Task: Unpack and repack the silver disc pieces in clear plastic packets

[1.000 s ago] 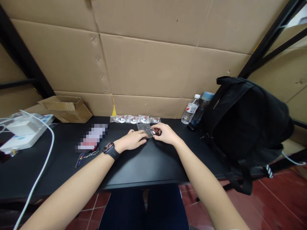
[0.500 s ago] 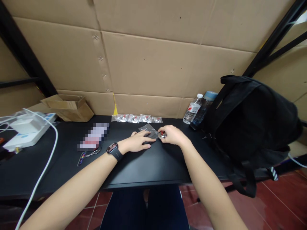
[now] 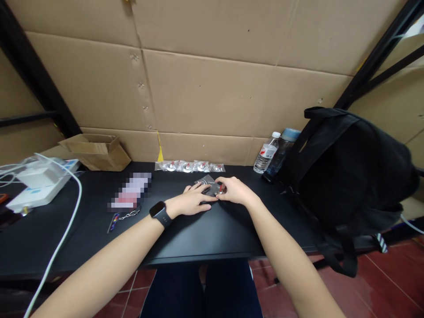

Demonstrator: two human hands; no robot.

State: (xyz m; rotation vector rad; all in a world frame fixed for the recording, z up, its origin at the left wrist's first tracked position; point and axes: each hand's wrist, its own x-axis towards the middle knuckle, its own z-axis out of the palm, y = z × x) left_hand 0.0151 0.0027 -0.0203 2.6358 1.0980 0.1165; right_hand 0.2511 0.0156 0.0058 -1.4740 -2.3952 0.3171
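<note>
My left hand (image 3: 194,200) lies with fingers spread on a small clear plastic bag (image 3: 208,183) on the black table. A round shiny metal piece with a red mark (image 3: 221,190) is between the thumb and fingers of my right hand (image 3: 234,191), at the right end of the bag. How far the piece is inside the bag I cannot tell. Beyond my hands, along the cardboard wall, several bagged round metal pieces (image 3: 187,167) lie in a row. A black watch (image 3: 160,213) is on my left wrist.
A black backpack (image 3: 347,185) takes up the table's right side, beside a water bottle (image 3: 266,152) and a blue-lidded bottle (image 3: 284,150). On the left are an open cardboard box (image 3: 99,152), a white power strip (image 3: 43,190), a cable (image 3: 62,240) and a keychain (image 3: 114,222).
My right hand has moved slightly left and down with the round metal piece, closer to my left fingertips and overlapping the bag's right end. The view has shifted a little.
</note>
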